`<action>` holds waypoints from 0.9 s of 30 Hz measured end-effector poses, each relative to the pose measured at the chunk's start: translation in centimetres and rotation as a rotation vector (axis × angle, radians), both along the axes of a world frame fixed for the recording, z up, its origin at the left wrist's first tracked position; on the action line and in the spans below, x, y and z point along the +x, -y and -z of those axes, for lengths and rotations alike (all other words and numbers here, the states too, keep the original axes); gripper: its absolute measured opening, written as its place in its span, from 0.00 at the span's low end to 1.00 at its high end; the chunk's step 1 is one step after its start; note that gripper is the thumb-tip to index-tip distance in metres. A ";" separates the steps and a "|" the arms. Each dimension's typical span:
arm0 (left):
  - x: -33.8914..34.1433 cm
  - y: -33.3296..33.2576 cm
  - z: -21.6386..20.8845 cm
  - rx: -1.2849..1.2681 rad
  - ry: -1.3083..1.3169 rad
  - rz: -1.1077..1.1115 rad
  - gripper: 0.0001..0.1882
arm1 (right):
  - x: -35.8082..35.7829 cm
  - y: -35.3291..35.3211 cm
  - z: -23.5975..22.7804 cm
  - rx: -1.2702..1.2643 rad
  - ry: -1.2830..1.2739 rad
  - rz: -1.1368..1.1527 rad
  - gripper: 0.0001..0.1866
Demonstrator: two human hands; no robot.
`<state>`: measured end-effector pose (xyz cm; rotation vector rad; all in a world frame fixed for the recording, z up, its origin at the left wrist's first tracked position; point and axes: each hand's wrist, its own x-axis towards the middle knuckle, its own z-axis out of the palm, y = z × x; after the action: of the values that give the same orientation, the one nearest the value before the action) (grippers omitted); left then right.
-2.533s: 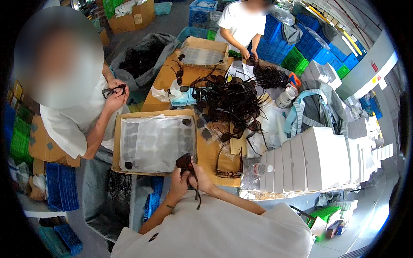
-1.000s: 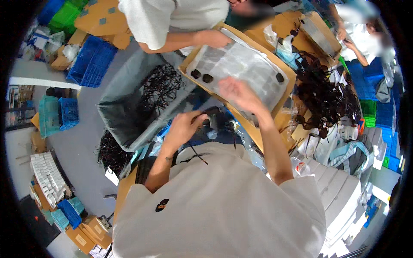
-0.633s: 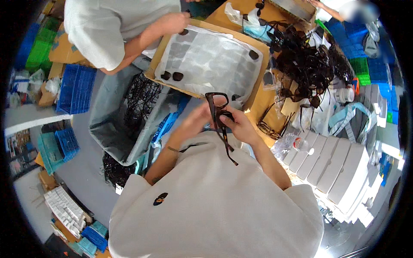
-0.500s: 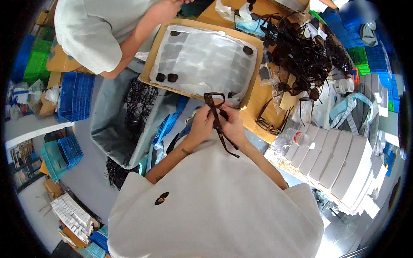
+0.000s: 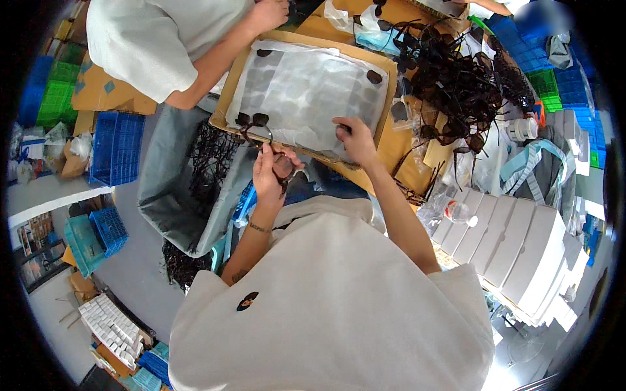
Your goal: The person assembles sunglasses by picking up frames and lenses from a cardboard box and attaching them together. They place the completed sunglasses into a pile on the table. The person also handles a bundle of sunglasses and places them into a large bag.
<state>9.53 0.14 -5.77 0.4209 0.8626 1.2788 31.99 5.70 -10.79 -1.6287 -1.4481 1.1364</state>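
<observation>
My left hand (image 5: pixel 267 177) is closed on a pair of dark-framed glasses (image 5: pixel 283 167), holding it at the near left edge of a shallow cardboard box (image 5: pixel 391 91). One rim of the glasses stands out against the box; my fingers cover part of the rest. My right hand (image 5: pixel 357 142) is over the near right part of the box, pinching a dark sunglass lens (image 5: pixel 343 131). White tissue paper (image 5: pixel 293 85) lines the box, and rows of dark lens shapes show faintly through it. On the paper lie several loose dark lenses, including one at the far right (image 5: pixel 373 77).
A large tangled heap of dark glasses (image 5: pixel 450 78) covers the table to the right. Below it stand white boxes in a row (image 5: pixel 502 238) and a clear plastic bottle (image 5: pixel 460 212). A grey-lined bin (image 5: pixel 166 202) holds more dark frames. A co-worker's arm (image 5: pixel 218 68) reaches past at upper left.
My hands have moved apart: the left went left with the glasses, the right went up and right over the box with a lens. The co-worker's arm shifted slightly right.
</observation>
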 end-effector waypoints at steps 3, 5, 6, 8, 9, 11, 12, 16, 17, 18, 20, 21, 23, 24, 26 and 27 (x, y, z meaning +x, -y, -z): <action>-0.8 0.9 -0.4 -0.106 0.026 0.023 0.23 | -1.7 -2.2 3.4 -0.032 0.213 -0.094 0.14; -1.3 1.4 -0.7 -0.127 0.053 0.048 0.24 | -2.4 -2.6 4.9 -0.005 0.373 -0.167 0.13; -1.5 1.6 -0.7 -0.143 0.067 0.061 0.25 | -2.6 -2.4 5.2 -0.013 0.405 -0.162 0.13; -1.8 1.4 -1.0 -0.144 0.127 0.072 0.25 | -2.5 -1.9 5.6 -0.032 0.469 -0.140 0.15; -1.9 1.3 -1.1 -0.148 0.159 0.080 0.25 | -2.3 -1.4 4.9 0.046 0.537 -0.116 0.14; -1.8 1.1 -2.0 -0.004 0.146 0.124 0.22 | -1.7 -0.9 0.9 0.213 0.675 -0.072 0.12; -1.4 0.8 -2.6 0.073 0.118 0.174 0.21 | 0.1 -1.0 -0.5 0.163 0.492 0.019 0.12; 3.4 0.1 -7.3 0.310 -0.179 0.488 0.15 | 11.0 0.0 -10.8 0.311 -0.063 0.320 0.13; 5.5 0.1 -7.6 0.385 -0.256 0.616 0.14 | 13.1 1.0 -14.4 0.269 -0.188 0.441 0.13; 8.3 -0.3 -8.3 0.637 -0.514 0.783 0.09 | 15.5 2.1 -16.5 0.347 -0.174 0.558 0.13; 14.6 0.2 -7.6 1.122 -0.910 0.909 0.05 | 18.9 3.3 -18.5 0.491 -0.098 0.681 0.12; 17.9 1.1 -5.4 1.360 -1.031 0.901 0.06 | 20.2 4.0 -18.9 0.555 -0.028 0.719 0.11; 23.9 2.2 -1.0 1.542 -1.369 1.000 0.09 | 22.0 4.6 -18.1 0.559 -0.007 0.708 0.10; 25.7 2.4 1.7 1.640 -1.441 1.007 0.10 | 22.8 5.0 -16.6 0.563 0.033 0.680 0.10; 28.2 2.3 7.1 1.814 -1.607 0.992 0.14 | 22.8 5.3 -14.2 0.446 0.060 0.649 0.09; 28.5 2.5 8.9 1.741 -1.574 1.048 0.16 | 23.2 5.3 -11.7 0.383 0.196 0.678 0.09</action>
<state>38.05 -2.38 -14.70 2.9907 0.2173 0.0882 55.19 0.42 0.87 -1.7703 -1.0047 0.3063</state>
